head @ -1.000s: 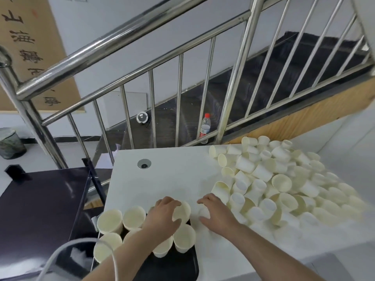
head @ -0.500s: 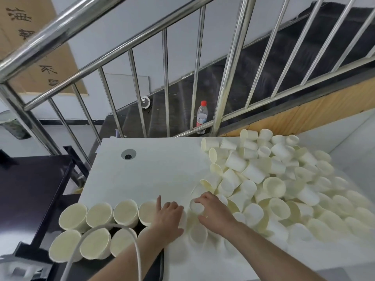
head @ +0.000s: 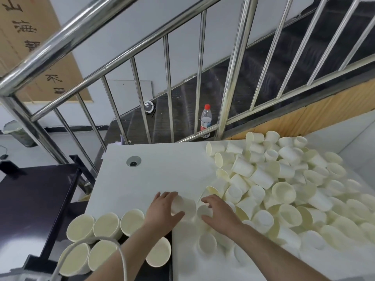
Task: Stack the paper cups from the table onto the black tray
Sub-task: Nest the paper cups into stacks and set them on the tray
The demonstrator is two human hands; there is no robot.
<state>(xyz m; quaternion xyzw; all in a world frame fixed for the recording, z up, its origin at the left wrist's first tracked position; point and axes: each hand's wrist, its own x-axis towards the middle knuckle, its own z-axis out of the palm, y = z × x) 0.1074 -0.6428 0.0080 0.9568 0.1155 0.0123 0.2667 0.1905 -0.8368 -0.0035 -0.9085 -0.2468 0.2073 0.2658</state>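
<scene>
A big heap of white paper cups (head: 284,185) covers the right half of the white table (head: 162,169). Several cups (head: 105,226) stand upright, mouths up, on the black tray (head: 156,272) at the lower left, off the table's left edge. My left hand (head: 162,209) grips a cup lying on its side (head: 185,206) at the near edge of the heap. My right hand (head: 219,211) hovers beside it with fingers spread over another cup (head: 204,212); whether it touches that cup is unclear.
A steel stair railing (head: 233,88) runs behind the table, with a water bottle (head: 206,118) on the steps beyond. A dark table (head: 30,199) stands to the left. A white cable (head: 121,258) loops over my left forearm. A round grommet hole (head: 133,161) sits in the tabletop.
My left hand left the tray cups and moved right onto the table, closing round a lying cup. My right hand stayed at the heap's edge and spread its fingers. The view shifted right.
</scene>
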